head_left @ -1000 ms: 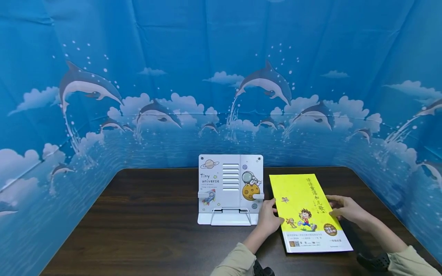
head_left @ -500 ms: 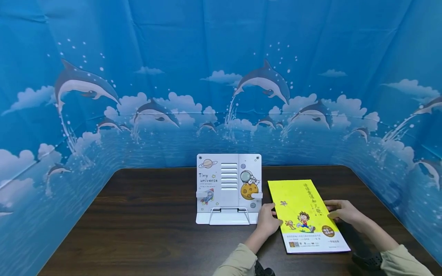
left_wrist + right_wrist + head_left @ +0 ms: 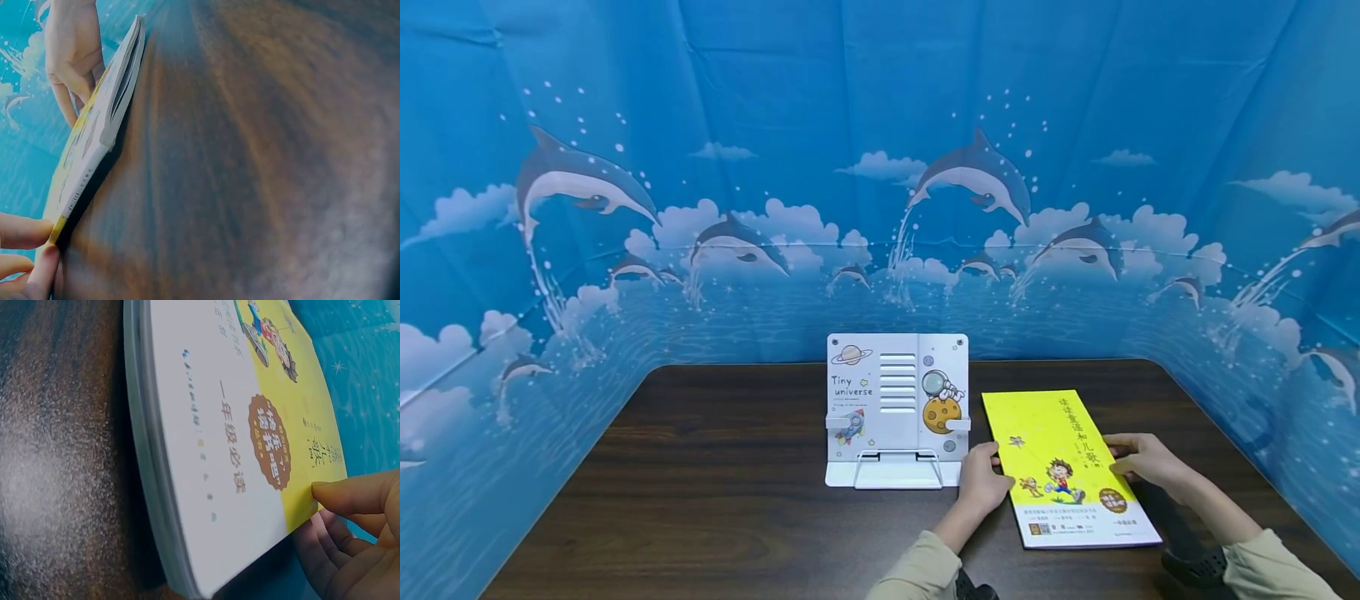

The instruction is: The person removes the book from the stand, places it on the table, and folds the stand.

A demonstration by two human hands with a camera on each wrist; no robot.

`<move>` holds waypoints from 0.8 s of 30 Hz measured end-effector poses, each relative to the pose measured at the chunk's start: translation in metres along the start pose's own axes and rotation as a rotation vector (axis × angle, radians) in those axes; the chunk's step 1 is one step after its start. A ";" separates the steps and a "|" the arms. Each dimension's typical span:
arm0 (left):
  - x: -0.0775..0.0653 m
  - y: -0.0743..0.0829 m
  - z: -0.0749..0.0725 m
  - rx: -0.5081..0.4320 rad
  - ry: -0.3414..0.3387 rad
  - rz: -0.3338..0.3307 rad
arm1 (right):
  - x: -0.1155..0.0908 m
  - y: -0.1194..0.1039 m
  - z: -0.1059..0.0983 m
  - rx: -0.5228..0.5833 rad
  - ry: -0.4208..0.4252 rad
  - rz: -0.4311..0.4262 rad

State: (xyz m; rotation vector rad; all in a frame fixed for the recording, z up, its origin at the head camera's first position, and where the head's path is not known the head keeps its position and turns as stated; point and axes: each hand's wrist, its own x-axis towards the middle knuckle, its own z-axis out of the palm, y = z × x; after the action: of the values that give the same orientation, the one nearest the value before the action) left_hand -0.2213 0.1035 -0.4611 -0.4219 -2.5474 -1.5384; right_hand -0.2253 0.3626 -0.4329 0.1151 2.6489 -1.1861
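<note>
Left hand is pinching the spine of a yellow-and-white nursery-rhyme book, right hand its opposite edge, fingers closed to its thickness; it is being held over dark wooden table, just beside white "Tiny universe" bookstand.

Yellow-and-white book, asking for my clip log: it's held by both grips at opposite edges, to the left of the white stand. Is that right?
Not quite: the head view shows the book to the right of the white stand, not the left. The left grip and right grip do hold it at opposite edges.
</note>
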 end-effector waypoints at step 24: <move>0.003 0.012 -0.011 0.026 -0.158 0.054 | 0.006 -0.007 -0.014 -0.026 0.028 -0.049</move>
State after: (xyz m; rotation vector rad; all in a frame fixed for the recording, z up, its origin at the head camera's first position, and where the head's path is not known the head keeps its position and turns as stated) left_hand -0.2204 0.0998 -0.4447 -0.6278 -2.6448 -1.5083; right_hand -0.2351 0.3684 -0.4205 0.0634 2.7050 -1.1726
